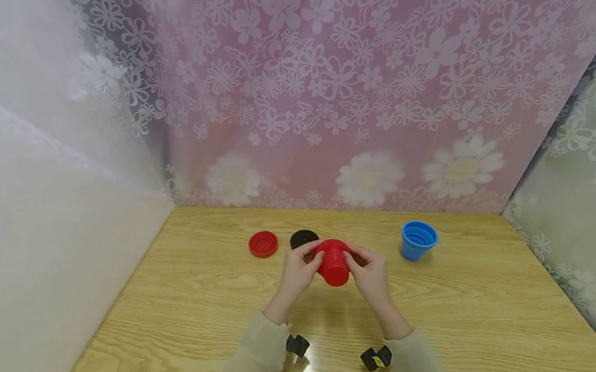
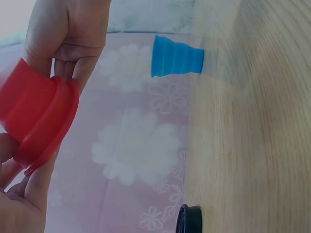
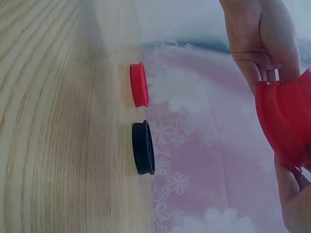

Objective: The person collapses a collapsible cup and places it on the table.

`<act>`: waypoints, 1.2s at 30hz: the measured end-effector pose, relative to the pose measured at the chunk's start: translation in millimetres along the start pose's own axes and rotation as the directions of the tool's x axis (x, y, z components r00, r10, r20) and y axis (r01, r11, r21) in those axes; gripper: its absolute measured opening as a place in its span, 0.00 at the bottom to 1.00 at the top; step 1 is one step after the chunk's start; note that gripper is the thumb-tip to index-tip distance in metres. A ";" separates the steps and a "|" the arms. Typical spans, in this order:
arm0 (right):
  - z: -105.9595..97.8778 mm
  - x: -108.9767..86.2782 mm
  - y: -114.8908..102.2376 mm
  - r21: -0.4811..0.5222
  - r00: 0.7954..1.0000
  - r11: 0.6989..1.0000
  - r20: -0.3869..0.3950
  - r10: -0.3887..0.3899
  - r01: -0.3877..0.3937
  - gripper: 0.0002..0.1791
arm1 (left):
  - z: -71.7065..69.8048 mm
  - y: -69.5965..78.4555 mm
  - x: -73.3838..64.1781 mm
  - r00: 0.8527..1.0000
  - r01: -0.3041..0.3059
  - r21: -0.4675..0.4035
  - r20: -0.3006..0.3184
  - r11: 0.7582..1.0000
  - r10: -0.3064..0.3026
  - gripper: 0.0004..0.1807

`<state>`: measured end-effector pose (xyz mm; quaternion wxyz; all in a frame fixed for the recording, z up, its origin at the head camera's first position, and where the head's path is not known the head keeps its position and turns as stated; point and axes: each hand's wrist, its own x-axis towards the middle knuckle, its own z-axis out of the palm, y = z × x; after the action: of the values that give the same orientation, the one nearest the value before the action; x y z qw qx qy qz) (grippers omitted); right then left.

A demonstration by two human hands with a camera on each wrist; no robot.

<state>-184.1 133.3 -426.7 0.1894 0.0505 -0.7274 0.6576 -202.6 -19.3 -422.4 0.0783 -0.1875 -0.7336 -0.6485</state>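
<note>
Left hand (image 1: pixel 297 270) and right hand (image 1: pixel 371 273) pinch the red cup (image 1: pixel 335 261), seemingly near its rim.

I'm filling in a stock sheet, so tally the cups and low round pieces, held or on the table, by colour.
Red: 2 (one flared, silicone-looking red cup, held; one low, round, silicone-looking red disc)
Black: 1 (low, round, silicone-looking black disc)
Blue: 1 (tapered, ribbed, silicone-looking blue cup)
Total: 4
</note>
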 end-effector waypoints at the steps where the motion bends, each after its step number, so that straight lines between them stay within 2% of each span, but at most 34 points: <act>1: 0.4 -0.2 0.6 -0.022 1.000 1.000 -0.007 -0.018 0.018 0.13 | 1.2 -3.9 0.9 1.000 -0.012 0.019 -0.007 1.000 0.012 0.13; 6: 2.2 -1.0 3.8 -0.116 0.993 0.987 -0.029 -0.115 0.111 0.12 | 3.6 -6.7 1.1 0.995 -0.089 0.131 -0.023 0.987 0.093 0.12; 10: 4.1 -1.0 5.6 -0.172 0.984 0.971 -0.039 -0.176 0.167 0.11 | 3.4 -4.4 0.3 0.986 -0.152 0.252 -0.027 0.956 0.164 0.12; 13: 5.4 -0.9 6.7 -0.218 0.977 0.956 -0.045 -0.209 0.194 0.10 | 3.9 -4.1 -0.1 0.983 -0.164 0.310 -0.026 0.936 0.181 0.12; 17: 6.4 -1.2 8.4 -0.275 0.974 0.940 -0.044 -0.221 0.201 0.09 | 5.3 -4.9 -1.3 0.983 -0.157 0.355 -0.031 0.922 0.179 0.12; 23: 7.7 -1.5 9.0 -0.326 0.978 0.929 -0.049 -0.201 0.175 0.09 | 7.5 -6.6 -1.9 0.974 -0.181 0.444 -0.043 0.878 0.222 0.11; 27: 9.0 -1.2 9.4 -0.363 0.978 0.917 -0.060 -0.202 0.167 0.08 | 8.7 -6.6 -2.2 0.970 -0.186 0.478 -0.048 0.858 0.237 0.11; 31: 9.8 -1.3 9.9 -0.382 0.974 0.909 -0.080 -0.213 0.167 0.08 | 9.5 -6.7 -2.2 0.972 -0.173 0.487 -0.055 0.856 0.228 0.11; 36: 8.4 0.2 7.8 -0.345 0.972 0.922 -0.092 -0.218 0.174 0.07 | 8.9 -7.7 0.2 0.971 -0.169 0.416 -0.083 0.894 0.222 0.11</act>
<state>-188.5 126.2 -434.5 0.3066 0.0475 -0.8060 0.5040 -204.6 -11.2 -430.8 0.2274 -0.1979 -0.8228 -0.4818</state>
